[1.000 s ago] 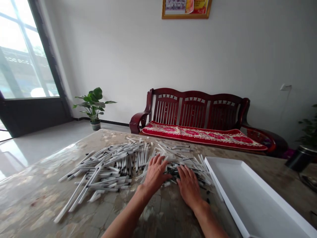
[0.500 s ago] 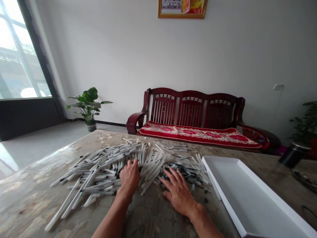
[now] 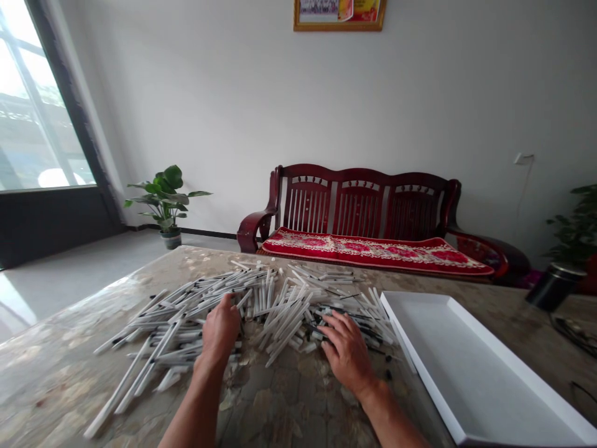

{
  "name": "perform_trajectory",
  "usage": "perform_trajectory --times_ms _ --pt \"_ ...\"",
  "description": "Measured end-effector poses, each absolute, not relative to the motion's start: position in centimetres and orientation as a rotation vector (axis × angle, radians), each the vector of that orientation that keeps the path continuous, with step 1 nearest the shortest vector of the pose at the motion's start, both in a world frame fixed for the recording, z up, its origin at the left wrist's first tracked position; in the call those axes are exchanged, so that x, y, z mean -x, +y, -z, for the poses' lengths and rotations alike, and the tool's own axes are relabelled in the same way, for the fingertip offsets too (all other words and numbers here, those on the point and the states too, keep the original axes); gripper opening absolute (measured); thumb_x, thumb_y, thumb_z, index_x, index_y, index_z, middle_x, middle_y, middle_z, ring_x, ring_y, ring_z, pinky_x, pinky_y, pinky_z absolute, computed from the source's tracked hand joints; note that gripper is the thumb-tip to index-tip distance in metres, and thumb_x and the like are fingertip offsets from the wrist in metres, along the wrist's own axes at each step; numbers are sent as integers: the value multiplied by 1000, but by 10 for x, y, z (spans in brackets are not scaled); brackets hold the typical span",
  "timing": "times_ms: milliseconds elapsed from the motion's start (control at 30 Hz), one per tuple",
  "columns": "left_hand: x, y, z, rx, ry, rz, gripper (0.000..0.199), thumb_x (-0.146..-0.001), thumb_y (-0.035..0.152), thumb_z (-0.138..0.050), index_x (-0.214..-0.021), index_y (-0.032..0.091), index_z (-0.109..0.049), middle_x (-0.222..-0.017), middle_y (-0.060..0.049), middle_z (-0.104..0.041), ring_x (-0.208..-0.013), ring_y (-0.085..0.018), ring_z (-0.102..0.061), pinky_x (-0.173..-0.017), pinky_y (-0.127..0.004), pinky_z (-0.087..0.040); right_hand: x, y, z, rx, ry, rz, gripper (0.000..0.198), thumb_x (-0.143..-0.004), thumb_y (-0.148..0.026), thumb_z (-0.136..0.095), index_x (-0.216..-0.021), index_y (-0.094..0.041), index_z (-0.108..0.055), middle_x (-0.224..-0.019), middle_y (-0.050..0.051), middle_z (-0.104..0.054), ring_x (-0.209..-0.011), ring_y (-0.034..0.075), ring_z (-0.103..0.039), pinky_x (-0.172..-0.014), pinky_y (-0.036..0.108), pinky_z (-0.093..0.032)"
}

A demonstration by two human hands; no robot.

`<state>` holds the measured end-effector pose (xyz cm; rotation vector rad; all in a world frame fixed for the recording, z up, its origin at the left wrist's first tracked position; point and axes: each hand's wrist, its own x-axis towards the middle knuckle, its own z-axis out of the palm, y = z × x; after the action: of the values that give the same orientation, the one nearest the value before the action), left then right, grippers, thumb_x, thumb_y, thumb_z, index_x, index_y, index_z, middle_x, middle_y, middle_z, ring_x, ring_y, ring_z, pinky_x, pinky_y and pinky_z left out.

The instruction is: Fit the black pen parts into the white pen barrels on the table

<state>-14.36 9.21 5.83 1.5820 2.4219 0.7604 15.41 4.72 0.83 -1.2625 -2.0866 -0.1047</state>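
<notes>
A broad heap of white pens or pen barrels, many with dark ends, lies across the table. Over its right part is my left hand, closed, fingers curled down among the white pieces. What it pinches, if anything, is hidden behind the hand. A second cluster of white barrels lies between my hands. My right hand is palm down with fingers apart, resting at the near edge of a pile of dark pen parts, perhaps caps. Its fingertips touch or hover just over that pile.
A shallow white tray stands on the right, close to the dark parts. Beyond it are a black cylindrical container and dark cables. Behind the table is a red wooden bench; a potted plant stands at left.
My left hand has moved left, away from the middle cluster and over the left heap. My right hand has shifted slightly right, its fingers a little more bent.
</notes>
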Motion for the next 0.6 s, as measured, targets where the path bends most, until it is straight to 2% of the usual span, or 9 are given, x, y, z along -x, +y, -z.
perform_trajectory --times_ms 133,200,267,367,433,600 --pt "144 94 -55 -1305 2190 -1247 36 -88 25 -47 -118 21 -66 -81 -6 -75 -81 -24 -69 -71 -32 -49 -158 52 -5 1212 -2022 114 33 -87 -12 -52 -111 -23 -71 -122 7 -69 -123 24 -55 -108 46 -42" --pt "132 97 -51 -1066 1858 -1480 33 -87 26 -54 -116 19 -65 -69 -1 -70 -70 -19 -67 -66 -27 -51 -159 54 -4 1193 -1984 119 31 -88 -14 -51 -111 -23 -70 -120 7 -69 -120 24 -56 -106 45 -44" --pt "114 99 -50 -795 1462 -1571 29 -86 19 -57 -114 15 -64 -69 0 -69 -67 -13 -67 -66 -23 -52 -160 56 -2 1172 -1951 113 30 -90 -16 -50 -112 -23 -70 -115 7 -71 -117 24 -58 -104 44 -45" --pt "85 94 -50 -628 993 -1378 29 -81 10 -65 -110 14 -64 -85 -5 -74 -69 -9 -68 -68 -19 -54 -160 56 -1 1155 -1882 51 29 -94 -22 -48 -114 -24 -69 -111 6 -72 -111 24 -61 -101 43 -47" --pt "67 87 -50 -649 824 -1211 36 -75 10 -74 -110 14 -64 -93 -7 -74 -71 -10 -69 -67 -19 -56 -160 55 -1 1152 -1807 -14 29 -97 -28 -47 -118 -24 -67 -113 7 -71 -110 23 -62 -98 41 -49" --pt "26 63 -41 -804 704 -1014 53 -65 25 -87 -112 15 -64 -84 -5 -71 -69 -13 -68 -63 -22 -54 -160 48 -6 1069 -1746 -127 35 -100 -33 -43 -130 -25 -59 -125 8 -65 -118 23 -58 -101 40 -48"
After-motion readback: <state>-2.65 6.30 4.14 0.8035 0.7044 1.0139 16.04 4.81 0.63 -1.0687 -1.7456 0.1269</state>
